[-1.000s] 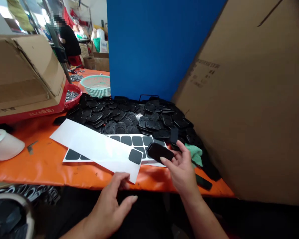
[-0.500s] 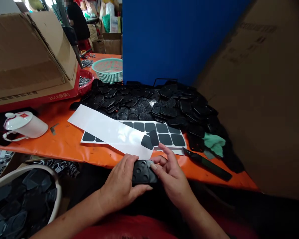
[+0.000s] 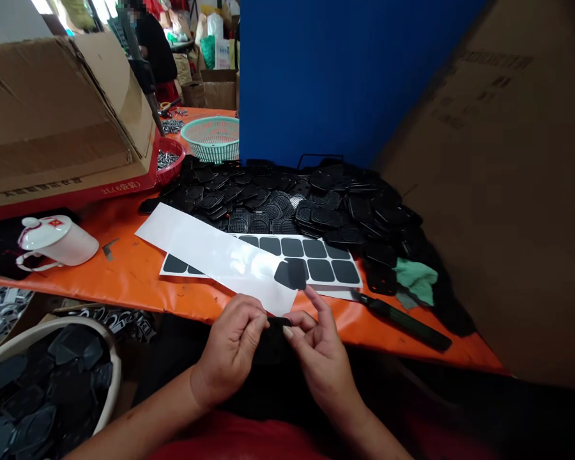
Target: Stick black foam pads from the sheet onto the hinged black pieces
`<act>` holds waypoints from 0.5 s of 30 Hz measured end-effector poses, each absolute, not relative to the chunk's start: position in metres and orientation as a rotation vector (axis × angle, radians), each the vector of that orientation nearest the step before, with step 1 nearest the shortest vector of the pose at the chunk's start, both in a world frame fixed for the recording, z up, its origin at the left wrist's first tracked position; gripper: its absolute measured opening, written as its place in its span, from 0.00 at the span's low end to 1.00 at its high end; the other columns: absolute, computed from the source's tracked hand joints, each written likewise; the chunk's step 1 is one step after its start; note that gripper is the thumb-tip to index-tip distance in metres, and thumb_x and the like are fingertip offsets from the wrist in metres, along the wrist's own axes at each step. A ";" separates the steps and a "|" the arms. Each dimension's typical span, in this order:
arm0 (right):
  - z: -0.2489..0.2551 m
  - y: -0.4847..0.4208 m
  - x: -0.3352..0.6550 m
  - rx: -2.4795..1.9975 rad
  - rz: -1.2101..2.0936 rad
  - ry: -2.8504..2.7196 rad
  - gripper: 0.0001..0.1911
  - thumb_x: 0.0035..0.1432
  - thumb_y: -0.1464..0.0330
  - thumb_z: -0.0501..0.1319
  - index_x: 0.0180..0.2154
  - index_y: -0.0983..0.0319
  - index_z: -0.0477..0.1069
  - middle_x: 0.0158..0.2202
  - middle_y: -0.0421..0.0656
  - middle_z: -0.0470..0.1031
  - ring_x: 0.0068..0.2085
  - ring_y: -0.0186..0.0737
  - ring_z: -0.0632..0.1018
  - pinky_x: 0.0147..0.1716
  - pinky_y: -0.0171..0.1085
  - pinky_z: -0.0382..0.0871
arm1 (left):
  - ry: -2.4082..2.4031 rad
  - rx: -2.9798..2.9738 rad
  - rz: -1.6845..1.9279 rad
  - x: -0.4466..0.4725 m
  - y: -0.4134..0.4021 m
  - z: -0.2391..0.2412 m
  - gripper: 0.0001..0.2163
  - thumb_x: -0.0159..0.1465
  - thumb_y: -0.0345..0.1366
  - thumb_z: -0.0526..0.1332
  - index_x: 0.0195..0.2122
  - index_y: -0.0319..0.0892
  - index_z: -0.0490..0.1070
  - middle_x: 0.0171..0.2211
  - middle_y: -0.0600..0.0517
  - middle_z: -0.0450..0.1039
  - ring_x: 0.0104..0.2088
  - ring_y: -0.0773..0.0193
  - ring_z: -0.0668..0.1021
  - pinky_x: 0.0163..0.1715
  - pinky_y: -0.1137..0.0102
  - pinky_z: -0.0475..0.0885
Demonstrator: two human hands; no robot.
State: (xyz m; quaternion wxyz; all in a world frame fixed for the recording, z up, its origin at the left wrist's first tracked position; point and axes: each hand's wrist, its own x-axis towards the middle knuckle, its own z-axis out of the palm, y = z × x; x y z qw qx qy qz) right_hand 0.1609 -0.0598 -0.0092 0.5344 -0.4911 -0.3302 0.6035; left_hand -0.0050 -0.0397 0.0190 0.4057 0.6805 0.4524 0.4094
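Orange tabletop, glossy cover. Blue panel stands at back edge; big cardboard sheet leans along R end. Pile of black pcs along back edge, in front of panel. Sticker sheet near front edge, approx mid, white strip lying angled over it. Cutter near front edge, toward R end; green cloth just behind it. White mug w/ lid toward L end. Cardboard box at back L, red basket beside it w/ metal bits. Mint basket further back. Tub w/ dark pcs below front edge, L side. Room bkgd: person in black top on red stool, bags, cartons.

Task pc: small black part btwn both hands, just off front edge, over lap. L hand clamped on its L end; R hand thumb + fingers pinching R end, index raised, dark sticker at tip.

Text: box lower side reads approx "2L(6", rest unclear. Print on cardboard sheet blurred. Red mark on mug lid, unreadable.
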 end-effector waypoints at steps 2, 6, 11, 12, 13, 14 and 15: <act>-0.010 -0.061 0.161 -1.213 1.361 -0.828 0.41 0.57 0.63 0.65 0.64 0.50 0.45 0.36 0.38 0.72 0.34 0.34 0.75 0.34 0.34 0.71 | 1.102 1.920 0.910 -0.009 -0.037 0.021 0.11 0.63 0.42 0.61 0.43 0.42 0.71 0.41 0.45 0.72 0.44 0.54 0.72 0.48 0.61 0.65; -0.005 -0.058 0.164 -1.277 1.277 -0.973 0.42 0.56 0.63 0.65 0.65 0.51 0.44 0.36 0.38 0.72 0.32 0.34 0.75 0.33 0.34 0.71 | 1.185 1.982 0.671 -0.009 -0.038 0.016 0.28 0.52 0.49 0.69 0.52 0.42 0.70 0.50 0.39 0.70 0.51 0.43 0.69 0.56 0.51 0.59; -0.005 -0.054 0.163 -1.277 1.346 -0.951 0.42 0.55 0.64 0.65 0.65 0.52 0.45 0.33 0.36 0.72 0.30 0.33 0.74 0.32 0.34 0.70 | 1.183 1.916 0.604 -0.005 -0.043 0.013 0.25 0.57 0.50 0.65 0.52 0.40 0.69 0.49 0.38 0.70 0.50 0.43 0.71 0.52 0.53 0.64; -0.007 -0.053 0.163 -1.274 1.374 -0.924 0.42 0.55 0.64 0.65 0.65 0.53 0.45 0.32 0.36 0.73 0.30 0.34 0.74 0.31 0.34 0.69 | 1.166 1.954 0.573 -0.005 -0.043 0.014 0.25 0.57 0.50 0.64 0.52 0.40 0.68 0.49 0.37 0.70 0.49 0.44 0.71 0.51 0.53 0.64; -0.009 -0.053 0.162 -1.267 1.400 -0.893 0.42 0.55 0.64 0.66 0.65 0.53 0.46 0.31 0.36 0.73 0.30 0.34 0.74 0.31 0.34 0.69 | 1.151 1.989 0.543 -0.006 -0.043 0.015 0.26 0.57 0.50 0.64 0.52 0.40 0.68 0.48 0.37 0.70 0.48 0.44 0.72 0.50 0.53 0.65; -0.011 -0.053 0.162 -1.256 1.426 -0.858 0.42 0.54 0.64 0.66 0.64 0.54 0.46 0.30 0.36 0.73 0.30 0.35 0.75 0.32 0.34 0.69 | 1.142 2.013 0.517 -0.006 -0.043 0.016 0.25 0.57 0.50 0.64 0.51 0.39 0.68 0.47 0.38 0.70 0.47 0.45 0.72 0.48 0.54 0.66; -0.012 -0.053 0.161 -1.241 1.450 -0.822 0.43 0.53 0.64 0.67 0.64 0.54 0.47 0.30 0.36 0.74 0.31 0.35 0.75 0.32 0.34 0.69 | 1.143 2.022 0.500 -0.007 -0.042 0.018 0.25 0.57 0.49 0.64 0.51 0.39 0.68 0.46 0.38 0.71 0.46 0.45 0.72 0.47 0.55 0.67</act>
